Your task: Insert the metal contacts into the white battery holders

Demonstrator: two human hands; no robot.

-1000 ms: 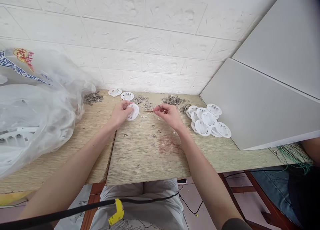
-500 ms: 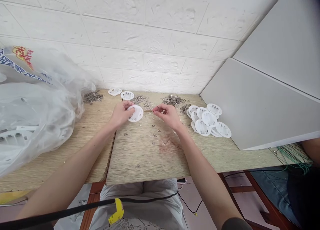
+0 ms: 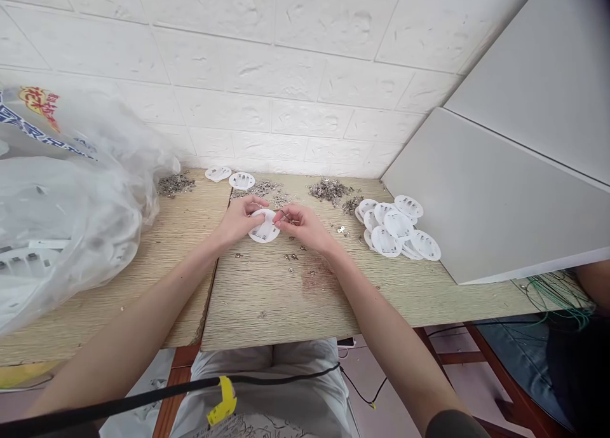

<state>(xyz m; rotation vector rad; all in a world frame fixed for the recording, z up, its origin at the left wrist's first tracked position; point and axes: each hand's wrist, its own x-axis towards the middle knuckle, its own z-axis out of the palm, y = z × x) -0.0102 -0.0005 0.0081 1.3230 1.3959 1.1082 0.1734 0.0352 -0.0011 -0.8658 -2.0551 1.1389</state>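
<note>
- White disc (image 3: pixel 265 231): near centre of frame, btw. our two hands, face up towards us.
- Axis: it's round, so no true long axis; in the pic. its wider way runs L–R. Which way its slots point we can't tell, too small.
- L hand (image 3: pixel 238 224): the nearer one, clamped on the disc's upper-left part, thumb on top.
- R hand (image 3: pixel 305 227): at the disc's upper-right edge, thumb & finger pinched, apparently on a thin piece (image 3: pixel 284 215); if it touches the disc, we can't tell.
- Around: metal parts (image 3: pixel 328 190) heaped above R hand, disc pile (image 3: pixel 399 224) at right of centre, plastic bag (image 3: pixel 86 203) at far left.
</note>
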